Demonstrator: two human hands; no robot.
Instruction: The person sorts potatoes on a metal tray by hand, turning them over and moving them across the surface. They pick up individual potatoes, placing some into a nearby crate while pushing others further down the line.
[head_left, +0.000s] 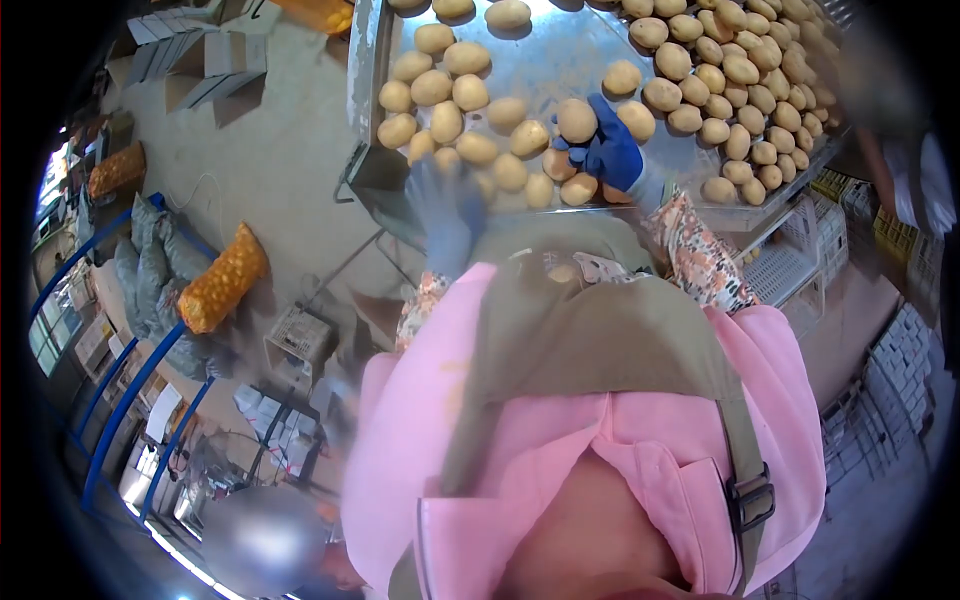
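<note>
My right hand (612,152), in a dark blue glove, has its fingers curled about a potato (576,121) over the near part of the metal table (560,60). More potatoes lie close around that hand, partly hidden under it. My left hand (446,205), in a grey-blue glove, is at the near left edge of the table beside several loose potatoes (478,149). Motion smears its fingers, so I cannot make out their pose or whether they hold anything.
A dense heap of potatoes (740,70) covers the table's right side. White crates (790,260) stand below on the right. To the left are a filled orange mesh sack (222,280), blue rails (130,390) and cardboard boxes (215,65). A blurred person (265,540) is at lower left.
</note>
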